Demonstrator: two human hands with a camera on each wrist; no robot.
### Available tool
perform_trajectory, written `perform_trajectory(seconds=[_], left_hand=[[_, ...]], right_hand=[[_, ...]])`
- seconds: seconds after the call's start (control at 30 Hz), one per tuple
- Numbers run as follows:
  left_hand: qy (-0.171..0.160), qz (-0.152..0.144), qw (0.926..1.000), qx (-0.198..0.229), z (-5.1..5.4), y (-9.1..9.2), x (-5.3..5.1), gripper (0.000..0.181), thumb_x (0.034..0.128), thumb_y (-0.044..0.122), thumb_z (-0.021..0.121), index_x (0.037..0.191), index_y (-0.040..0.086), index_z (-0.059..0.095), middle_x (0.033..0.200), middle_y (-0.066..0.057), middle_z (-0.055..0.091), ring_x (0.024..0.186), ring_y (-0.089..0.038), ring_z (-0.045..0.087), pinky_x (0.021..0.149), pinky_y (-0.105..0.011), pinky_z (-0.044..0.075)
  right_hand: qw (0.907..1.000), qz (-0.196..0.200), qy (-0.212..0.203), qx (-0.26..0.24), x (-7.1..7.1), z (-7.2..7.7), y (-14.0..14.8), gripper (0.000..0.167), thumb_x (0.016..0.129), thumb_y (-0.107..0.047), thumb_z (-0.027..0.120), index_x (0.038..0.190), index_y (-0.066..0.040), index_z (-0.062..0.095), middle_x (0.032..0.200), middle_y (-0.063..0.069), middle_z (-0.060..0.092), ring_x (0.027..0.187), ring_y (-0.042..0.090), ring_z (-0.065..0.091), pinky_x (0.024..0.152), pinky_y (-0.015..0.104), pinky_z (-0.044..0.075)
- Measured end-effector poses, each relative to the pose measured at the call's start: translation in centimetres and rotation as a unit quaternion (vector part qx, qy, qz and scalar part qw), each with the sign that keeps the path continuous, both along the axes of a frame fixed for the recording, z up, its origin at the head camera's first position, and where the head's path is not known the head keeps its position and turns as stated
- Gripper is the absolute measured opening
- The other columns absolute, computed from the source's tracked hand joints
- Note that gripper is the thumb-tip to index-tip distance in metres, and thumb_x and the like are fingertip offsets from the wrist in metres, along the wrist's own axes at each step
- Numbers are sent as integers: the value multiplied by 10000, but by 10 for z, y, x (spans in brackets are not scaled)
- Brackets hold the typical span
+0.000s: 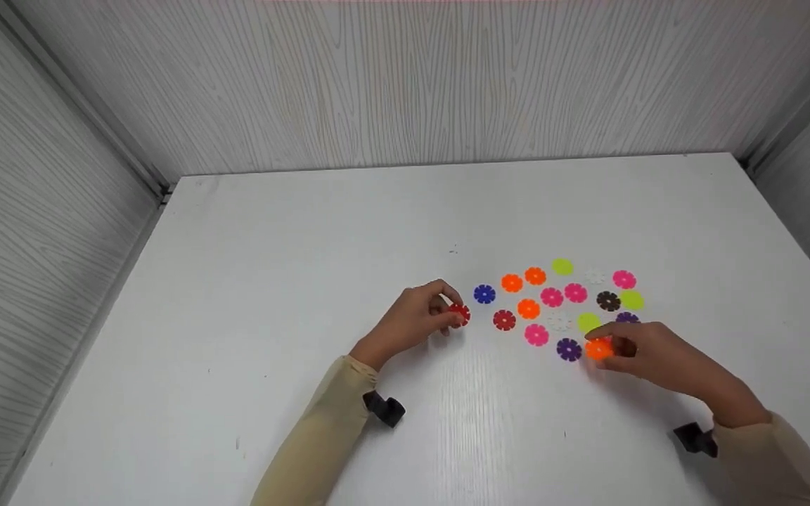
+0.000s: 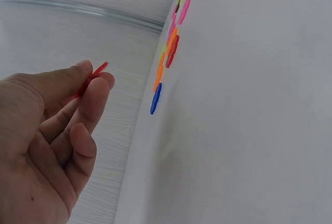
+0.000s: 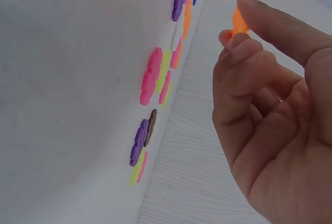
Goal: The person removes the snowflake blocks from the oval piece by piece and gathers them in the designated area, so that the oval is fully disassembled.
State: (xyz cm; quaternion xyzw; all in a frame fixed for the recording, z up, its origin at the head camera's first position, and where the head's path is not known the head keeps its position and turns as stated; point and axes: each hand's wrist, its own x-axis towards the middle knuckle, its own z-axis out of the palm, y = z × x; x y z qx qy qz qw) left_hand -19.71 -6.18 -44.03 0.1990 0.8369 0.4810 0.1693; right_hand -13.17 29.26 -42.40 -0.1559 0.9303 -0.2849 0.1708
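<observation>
My left hand [image 1: 415, 316] pinches a red notched plastic disc [image 1: 461, 314] between thumb and fingertips; in the left wrist view the red disc [image 2: 99, 70] is seen edge-on, raised off the table. At the right, my right hand [image 1: 658, 357] holds an orange notched disc [image 1: 598, 349] the same way, and the right wrist view shows that orange disc [image 3: 238, 23] partly covered by fingers. Nearest the left hand lie a blue disc [image 1: 484, 294] and another red disc [image 1: 504, 320]. A purple disc [image 1: 569, 350] lies just left of the orange one.
Between and beyond the hands, several flat discs are spread over the white table [image 1: 292, 267], among them a pink disc [image 1: 536, 335], a brown disc [image 1: 608, 301], a yellow-green disc [image 1: 562, 266] and a white disc [image 1: 595, 276]. Wood-grain panels [image 1: 405, 84] enclose the table's back and sides.
</observation>
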Motion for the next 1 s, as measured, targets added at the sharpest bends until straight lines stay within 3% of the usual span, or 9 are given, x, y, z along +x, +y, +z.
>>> perform_trajectory(seconds=[0.17, 0.37, 0.57, 0.73, 0.83, 1.0], left_hand=[[-511, 76, 9986, 111, -3, 6, -5, 230, 923, 118, 640, 1151, 109, 614, 976, -54, 712, 812, -155, 686, 758, -266, 549], [-607, 168, 9980, 10, -7, 10, -7, 228, 911, 117, 645, 1136, 135, 622, 991, -61, 688, 776, -143, 647, 685, -242, 532], [-329, 151, 9981, -504, -13, 15, -13, 222, 906, 141, 636, 1128, 155, 626, 912, -35, 677, 716, -118, 596, 636, -229, 504], [-36, 138, 9948, -1009, -14, 20, -16, 213, 899, 172, 656, 1112, 159, 649, 875, -15, 682, 704, -116, 570, 630, -218, 460], [222, 139, 9908, -1324, -12, 24, -16, 202, 899, 182, 658, 1099, 154, 659, 876, -20, 691, 715, -122, 572, 655, -227, 458], [690, 122, 9804, -1839, -6, 30, -17, 181, 898, 214, 661, 1074, 177, 680, 909, 3, 703, 816, -139, 594, 770, -276, 478]], right_hand=[[9983, 121, -539, -210, 0, -6, 2, 372, 896, -151, 660, 1257, -84, 597, 788, 6, 556, 672, 114, 534, 576, 224, 466], [9937, 77, -1082, -296, -1, -10, 3, 398, 917, -68, 606, 1311, -66, 550, 825, 38, 565, 697, 161, 574, 614, 239, 511], [9932, 55, -1158, -111, -1, -10, 3, 369, 922, -75, 595, 1289, -71, 561, 840, 35, 567, 653, 156, 534, 579, 236, 480], [9964, 170, -797, 255, -1, -10, 1, 347, 901, -80, 628, 1246, -103, 591, 846, 8, 576, 717, 150, 499, 578, 216, 453], [9972, 221, -568, 427, 0, -10, -1, 334, 893, -79, 637, 1225, -108, 610, 857, -9, 595, 780, 147, 504, 613, 202, 473], [9978, 226, -378, 500, 0, -10, -2, 317, 892, -83, 626, 1208, -101, 619, 806, -29, 594, 729, 123, 500, 592, 194, 465]])
